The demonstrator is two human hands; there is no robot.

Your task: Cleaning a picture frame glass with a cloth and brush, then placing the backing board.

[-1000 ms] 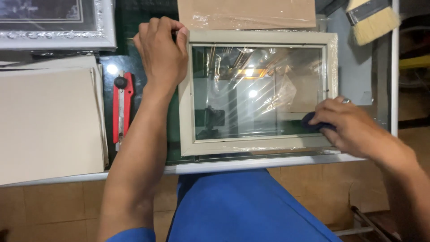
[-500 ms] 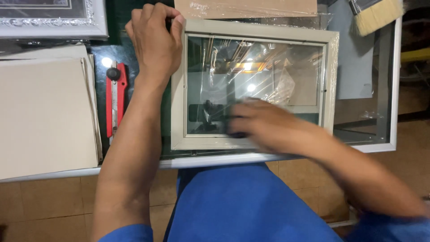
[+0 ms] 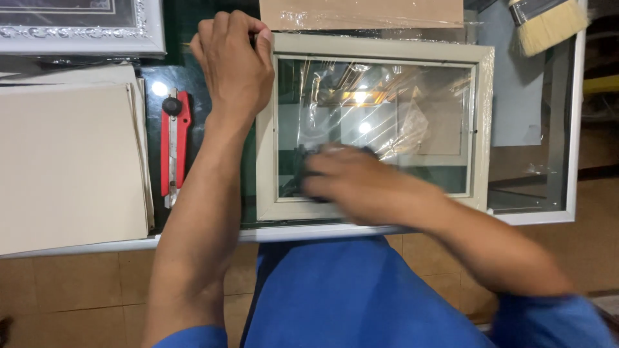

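Left hand: I see my left hand (image 3: 233, 61) reaching straight up the table, forearm long and nearly vertical in view, fingers curled down over the top left corner of the cream picture frame (image 3: 377, 48), clenched on that corner and pinning it.
Right hand: my right hand (image 3: 351, 180) comes in from the lower right, arm slanting across my lap, palm down on the glass pane (image 3: 412, 109) near the frame's lower left; it is motion-blurred and wrapped over a dark cloth (image 3: 308, 161) that peeks out under the fingers, so I read it as grasping that.
Frame: lying flat near the front edge of the table, about the middle, glass up, lamp glare and crinkled plastic film showing in the pane.
Table: white-rimmed table (image 3: 570, 216) with a dark green top.
Left side: a red utility knife (image 3: 174, 148) lies just beside my left forearm; a stack of beige boards (image 3: 68, 164) fills the left end.
Back edge: a silver ornate frame (image 3: 84, 42) at the back left corner, a wrapped brown board (image 3: 361, 13) behind the cream frame, a flat paintbrush (image 3: 548, 22) at the back right corner.
Room: tan floor tiles below, my blue clothing in the foreground.
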